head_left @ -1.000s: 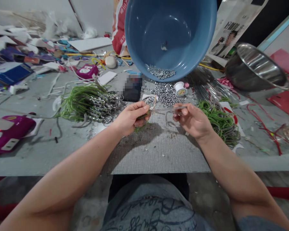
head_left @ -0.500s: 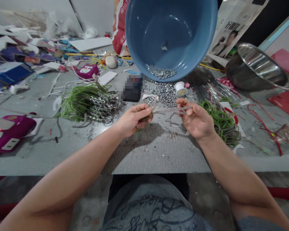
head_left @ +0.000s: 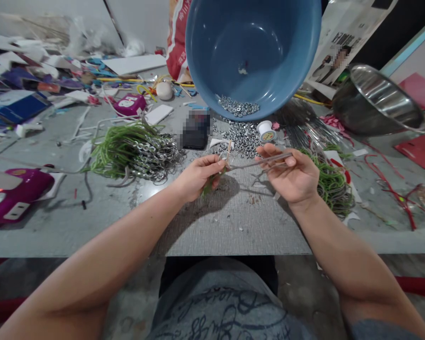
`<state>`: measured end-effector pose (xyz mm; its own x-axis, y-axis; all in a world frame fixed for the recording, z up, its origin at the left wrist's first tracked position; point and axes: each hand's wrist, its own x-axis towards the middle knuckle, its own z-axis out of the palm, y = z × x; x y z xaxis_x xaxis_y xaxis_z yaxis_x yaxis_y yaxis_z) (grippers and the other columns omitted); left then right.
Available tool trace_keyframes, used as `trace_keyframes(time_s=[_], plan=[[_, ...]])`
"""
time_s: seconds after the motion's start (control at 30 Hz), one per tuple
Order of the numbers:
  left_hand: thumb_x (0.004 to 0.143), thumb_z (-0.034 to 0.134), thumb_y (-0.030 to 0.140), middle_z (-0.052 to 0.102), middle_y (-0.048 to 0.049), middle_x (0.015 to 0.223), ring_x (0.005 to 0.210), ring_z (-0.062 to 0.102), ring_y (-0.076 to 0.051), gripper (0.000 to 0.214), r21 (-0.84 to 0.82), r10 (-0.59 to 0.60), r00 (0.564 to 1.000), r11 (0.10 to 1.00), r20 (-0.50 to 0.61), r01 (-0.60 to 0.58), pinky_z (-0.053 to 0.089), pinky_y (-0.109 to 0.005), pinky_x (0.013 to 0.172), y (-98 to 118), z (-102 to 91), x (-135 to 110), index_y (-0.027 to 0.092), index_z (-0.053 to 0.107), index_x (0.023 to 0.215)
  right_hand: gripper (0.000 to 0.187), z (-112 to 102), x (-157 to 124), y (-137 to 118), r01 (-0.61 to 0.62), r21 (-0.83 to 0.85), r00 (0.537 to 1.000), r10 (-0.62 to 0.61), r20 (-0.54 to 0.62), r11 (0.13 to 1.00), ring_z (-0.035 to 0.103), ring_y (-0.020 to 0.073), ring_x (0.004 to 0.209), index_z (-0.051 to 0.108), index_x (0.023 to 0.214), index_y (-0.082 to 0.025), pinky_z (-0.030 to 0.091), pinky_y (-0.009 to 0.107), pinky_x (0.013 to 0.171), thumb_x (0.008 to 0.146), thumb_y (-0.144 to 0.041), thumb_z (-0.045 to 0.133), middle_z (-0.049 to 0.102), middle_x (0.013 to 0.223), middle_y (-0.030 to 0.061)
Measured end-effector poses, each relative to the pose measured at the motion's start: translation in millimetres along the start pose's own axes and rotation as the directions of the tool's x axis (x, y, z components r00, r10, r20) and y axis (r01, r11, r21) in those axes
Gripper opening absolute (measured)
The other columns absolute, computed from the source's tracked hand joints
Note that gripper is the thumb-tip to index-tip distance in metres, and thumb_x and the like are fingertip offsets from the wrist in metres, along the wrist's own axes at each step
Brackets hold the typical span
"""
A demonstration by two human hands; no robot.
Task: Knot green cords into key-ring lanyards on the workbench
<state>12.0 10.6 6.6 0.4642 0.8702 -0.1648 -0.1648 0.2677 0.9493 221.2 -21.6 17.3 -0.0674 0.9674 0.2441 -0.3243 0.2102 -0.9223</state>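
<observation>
My left hand (head_left: 203,177) is closed in a pinch on a grey cord (head_left: 248,164), just above the middle of the table. Some green cord (head_left: 208,190) shows under its fingers, and a thin tan strip (head_left: 229,148) sticks up by the thumb. The grey cord stretches across to my right hand (head_left: 293,177), whose thumb and forefinger grip its other end; the remaining fingers are loosely curled. Loose grey ends dangle below it. Behind both hands lie many small metal nuts (head_left: 241,141) and a white thread spool (head_left: 265,131).
A blue basin (head_left: 251,47) holding nuts leans at the back. Green cords with metal nuts (head_left: 123,148) lie left, more green cords (head_left: 335,189) right. Around them are a black phone (head_left: 194,137), a steel bowl (head_left: 378,99) and a purple device (head_left: 21,193).
My right hand has shifted slightly right and turned more palm-up, the grey cord still between both hands. Green cord now hangs more visibly below my left hand.
</observation>
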Motion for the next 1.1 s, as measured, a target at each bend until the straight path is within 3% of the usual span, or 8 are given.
trace_keyframes(time_s=[0.2,0.37,0.57,0.73,0.9,1.1], plan=[[0.074,0.059,0.026,0.051,0.0015,0.065,0.062,0.043,-0.008,0.017,0.189,0.196,0.969,0.968,-0.148,-0.166,0.034,-0.022,0.061,-2,-4.3,4,0.015,0.054,0.062,0.029,-3,2,0,-0.027,0.149,0.994,0.042,-0.098,0.988,0.064,0.0183,0.086,0.05,0.052,-0.025,0.043,0.047,0.095,0.072,-0.042,0.063,0.068,0.076,-0.0056],[0.075,0.057,0.027,0.042,0.003,0.058,0.058,0.037,-0.009,0.021,0.311,0.303,0.934,0.921,-0.19,-0.235,0.03,-0.023,0.057,-3,-7.3,6,0.016,0.049,0.059,0.031,-1,1,0,-0.031,0.048,0.994,0.036,-0.107,0.998,0.061,0.0144,0.066,0.05,0.055,-0.025,0.046,0.046,0.091,0.074,-0.048,0.059,0.061,0.064,-0.0052],[0.078,0.054,0.025,0.036,0.0037,0.054,0.054,0.032,-0.008,0.025,0.402,0.387,0.907,0.866,-0.164,-0.296,0.026,-0.023,0.052,-2,-3.7,2,0.017,0.045,0.056,0.032,6,1,-2,-0.027,0.044,0.995,0.031,-0.096,0.999,0.047,0.0084,0.051,0.047,0.06,-0.023,0.051,0.032,0.064,0.073,-0.05,0.061,0.049,0.06,-0.0052],[0.079,0.053,0.027,0.032,0.005,0.048,0.047,0.026,-0.007,0.027,0.419,0.365,0.922,0.863,-0.131,-0.282,0.021,-0.023,0.046,-2,-0.2,-1,0.018,0.043,0.056,0.035,8,-4,-2,-0.063,-0.045,0.994,0.059,-0.088,0.997,0.026,0.0037,0.037,0.046,0.063,-0.023,0.03,0.023,0.037,0.071,-0.054,0.062,0.043,0.056,-0.0066],[0.08,0.053,0.029,0.034,0.0058,0.047,0.045,0.03,-0.007,0.026,0.478,0.375,0.915,0.838,-0.152,-0.264,0.024,-0.022,0.045,-7,6.3,-4,0.019,0.043,0.058,0.023,16,-15,9,-0.134,-0.102,0.987,0.142,0.078,0.986,0.024,0.003,0.037,0.059,0.079,-0.023,0.021,0.021,0.036,0.076,-0.045,0.061,0.047,0.057,-0.0062],[0.08,0.05,0.027,0.043,0.0046,0.048,0.048,0.038,-0.008,0.023,0.651,0.44,0.893,0.706,-0.093,-0.28,0.028,-0.02,0.047,-13,14.6,-8,0.018,0.045,0.059,0.027,33,-23,23,-0.158,-0.222,0.951,0.209,0.226,0.962,0.032,0.0024,0.041,0.06,0.103,-0.021,0.027,0.02,0.037,0.083,-0.037,0.052,0.054,0.072,-0.0026]])
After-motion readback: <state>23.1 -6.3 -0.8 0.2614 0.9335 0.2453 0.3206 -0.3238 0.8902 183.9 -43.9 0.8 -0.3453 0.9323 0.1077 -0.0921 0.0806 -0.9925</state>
